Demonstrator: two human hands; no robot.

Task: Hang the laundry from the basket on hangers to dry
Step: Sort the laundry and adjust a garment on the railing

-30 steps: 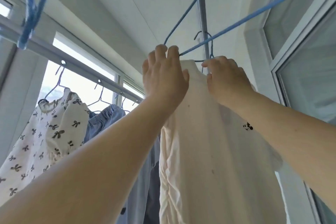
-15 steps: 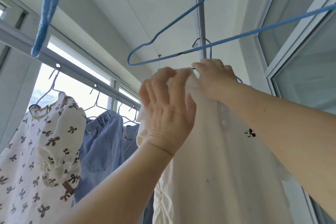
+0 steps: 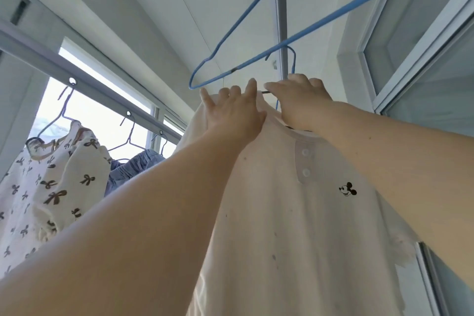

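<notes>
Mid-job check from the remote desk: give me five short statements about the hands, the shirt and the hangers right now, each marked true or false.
1. Both hands are at the top of the cream shirt. True: the left hand is on its shoulder, the right hand at its collar.
2. The shirt has two buttons and a small mouse print. True.
3. The empty blue hanger overhead carries a towel. False: it is bare.
4. The bow-print garment hangs right of the shirt. False: it hangs to the left, on the rail by the window.
5. The shirt is blue denim. False: it is cream; a blue denim garment hangs behind the left arm.
</notes>
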